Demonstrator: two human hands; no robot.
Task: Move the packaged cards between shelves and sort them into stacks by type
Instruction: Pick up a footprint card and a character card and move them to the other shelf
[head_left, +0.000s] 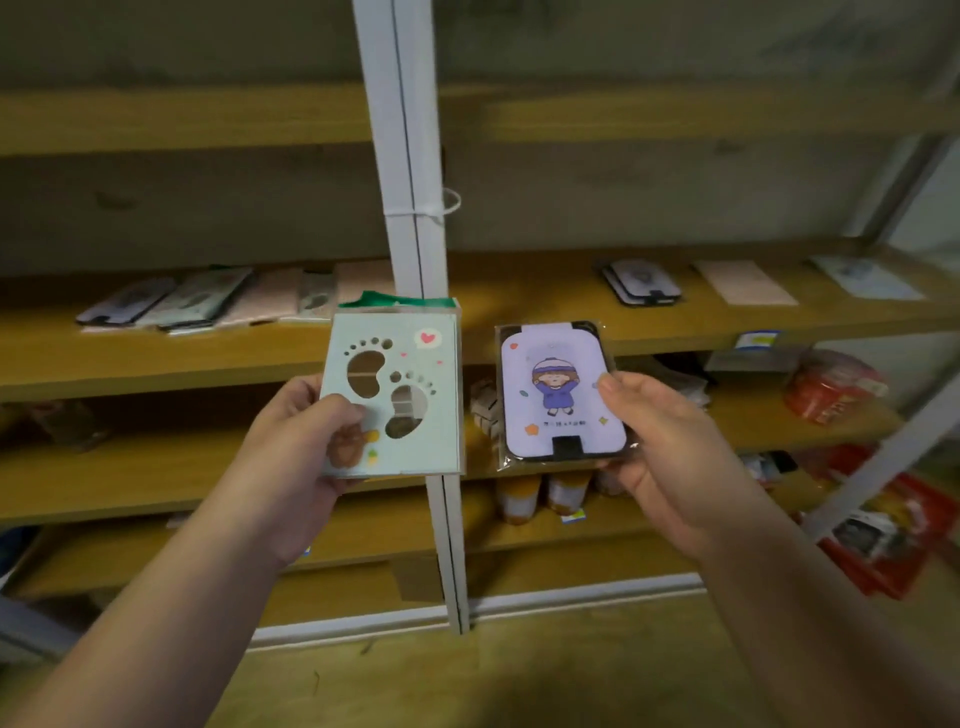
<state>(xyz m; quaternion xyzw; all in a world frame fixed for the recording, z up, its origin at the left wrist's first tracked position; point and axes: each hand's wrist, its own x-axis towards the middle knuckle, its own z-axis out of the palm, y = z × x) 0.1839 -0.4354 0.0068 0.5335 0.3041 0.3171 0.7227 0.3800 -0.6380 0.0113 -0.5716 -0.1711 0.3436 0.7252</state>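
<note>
My left hand (301, 457) grips a pale green packaged card (410, 447) with footprint-shaped cut-outs and a green flap on top. In my right hand (670, 457) is a lilac packaged card (556, 431) with a cartoon girl, held by its right edge. Both are upright in front of the white shelf post (410, 171). On the left part of the middle shelf lies a spread of several packaged cards (197, 301). To the right of the post that shelf carries a small dark-edged stack (641, 283), a pinkish card (743, 283) and a pale card (865, 278).
Wooden shelves (156, 358) run across at several heights. Lower shelves hold red packets (831, 389), orange-capped bottles (540, 499) and more red bags (893, 535). A grey diagonal brace (883, 467) crosses at right. The wooden surface (519, 675) lies below my arms.
</note>
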